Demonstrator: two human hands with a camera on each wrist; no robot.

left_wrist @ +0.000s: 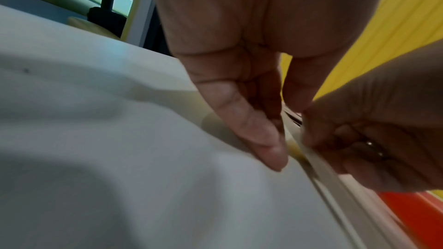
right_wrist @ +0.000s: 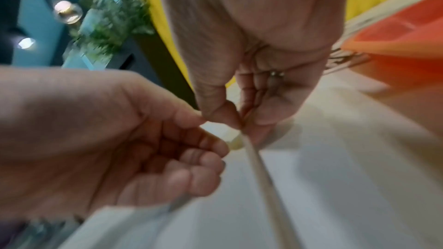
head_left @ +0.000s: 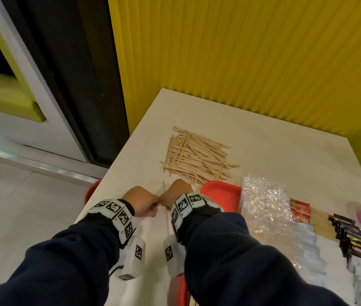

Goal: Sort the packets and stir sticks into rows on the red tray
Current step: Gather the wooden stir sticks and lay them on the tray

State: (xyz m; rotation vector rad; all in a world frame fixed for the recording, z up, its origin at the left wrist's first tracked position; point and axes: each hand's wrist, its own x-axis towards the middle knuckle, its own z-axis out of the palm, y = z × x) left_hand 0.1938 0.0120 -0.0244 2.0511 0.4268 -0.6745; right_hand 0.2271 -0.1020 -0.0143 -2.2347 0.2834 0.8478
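On the white table (head_left: 263,151), right hand (head_left: 175,193) fingers pinch stir sticks (right_wrist: 261,173); left hand (head_left: 142,202) fingers curled, empty

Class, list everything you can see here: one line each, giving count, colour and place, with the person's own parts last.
table: one, white, against the yellow wall
stir sticks: a loose pile, pale wood, table centre
red tray: one, right of the hands
bubble wrap: one sheet, clear, over the tray
packets: rows, dark, red and silver, far right
held sticks: a few, pale
left hand: fingers curled, beside the sticks
right hand: pinching the sticks
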